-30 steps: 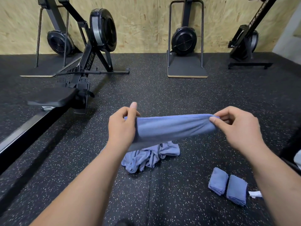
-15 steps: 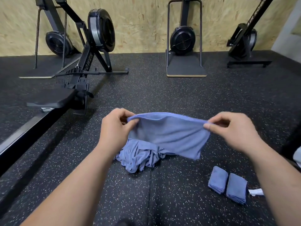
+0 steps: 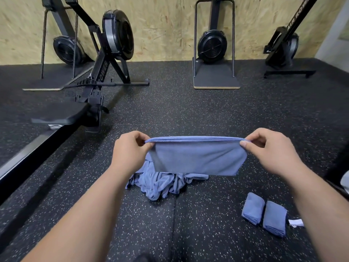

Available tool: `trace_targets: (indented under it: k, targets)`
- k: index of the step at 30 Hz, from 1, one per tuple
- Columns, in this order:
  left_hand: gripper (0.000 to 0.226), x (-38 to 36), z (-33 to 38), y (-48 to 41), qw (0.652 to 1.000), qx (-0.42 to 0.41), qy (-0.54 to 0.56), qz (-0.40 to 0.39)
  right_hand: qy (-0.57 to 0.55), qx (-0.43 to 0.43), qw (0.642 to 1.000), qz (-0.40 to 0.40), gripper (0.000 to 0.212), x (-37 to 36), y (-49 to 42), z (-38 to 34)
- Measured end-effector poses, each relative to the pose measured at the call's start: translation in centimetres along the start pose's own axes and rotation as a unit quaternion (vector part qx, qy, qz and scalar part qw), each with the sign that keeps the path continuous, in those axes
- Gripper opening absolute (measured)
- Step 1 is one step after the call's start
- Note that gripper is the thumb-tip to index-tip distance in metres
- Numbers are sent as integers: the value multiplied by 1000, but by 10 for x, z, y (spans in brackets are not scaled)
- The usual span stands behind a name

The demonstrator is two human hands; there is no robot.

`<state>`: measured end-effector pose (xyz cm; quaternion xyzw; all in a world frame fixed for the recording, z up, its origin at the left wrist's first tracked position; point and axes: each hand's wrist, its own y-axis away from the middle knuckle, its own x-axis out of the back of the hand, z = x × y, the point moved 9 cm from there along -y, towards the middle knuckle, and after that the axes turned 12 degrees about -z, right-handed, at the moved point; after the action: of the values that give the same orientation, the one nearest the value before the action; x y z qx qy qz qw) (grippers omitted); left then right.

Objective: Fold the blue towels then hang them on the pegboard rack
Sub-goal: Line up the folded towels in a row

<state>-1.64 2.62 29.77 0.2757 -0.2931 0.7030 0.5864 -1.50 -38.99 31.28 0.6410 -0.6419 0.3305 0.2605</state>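
Blue towel in hand point(image 3: 198, 157): already doubled over, it is held in the air by its layered top edge, stretched level between both hands and hanging just above the heap.
Left hand point(image 3: 130, 154): thumb and curled fingers pinch the towel's top left corner.
Right hand point(image 3: 272, 150): the same pinch on the top right corner.
Done so far: two folded towels point(image 3: 264, 216) lie side by side, touching, on the rubber floor point(image 3: 207, 114) to the near right.
Left to do: this towel probably needs further folds. The heap of crumpled towels point(image 3: 160, 184) on the floor beneath it is untouched, and how many it holds cannot be told. Nothing is hung, and the pegboard rack is not in view, so I judge the task well short of halfway.
Around: a rowing machine point(image 3: 105, 53) stands to the left, its rail running to the near left. An upright machine point(image 3: 213, 46) stands against the plywood wall point(image 3: 170, 25). A white scrap point(image 3: 295, 222) lies just beside the folded pair.
In the way: only the heap lies under the hands. The rail may hinder walking off leftward.
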Motion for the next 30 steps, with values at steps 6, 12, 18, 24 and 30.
trace_targets:
  k: [6, 12, 18, 24, 30]
  targets:
    - [12, -35, -11, -1, 902, 55, 381, -195, -209, -23, 978, 15, 14, -7, -5, 15]
    - [22, -19, 10, 4, 932, 9, 355, -68, -233, -18, 969, 83, 10, -12, -1, 5]
    - [17, 14, 30, 23, 970, -19, 188, 155, -178, 2, 973, 146, 10, -7, 11, -21]
    - [12, -2, 2, 14, 963, 64, 235, 115, -341, -27, 937, 69, 15, -31, 5, -14]
    - [24, -40, 66, 28, 980, -111, 157, -45, -391, -60, 918, -43, 17, -60, 9, -26]
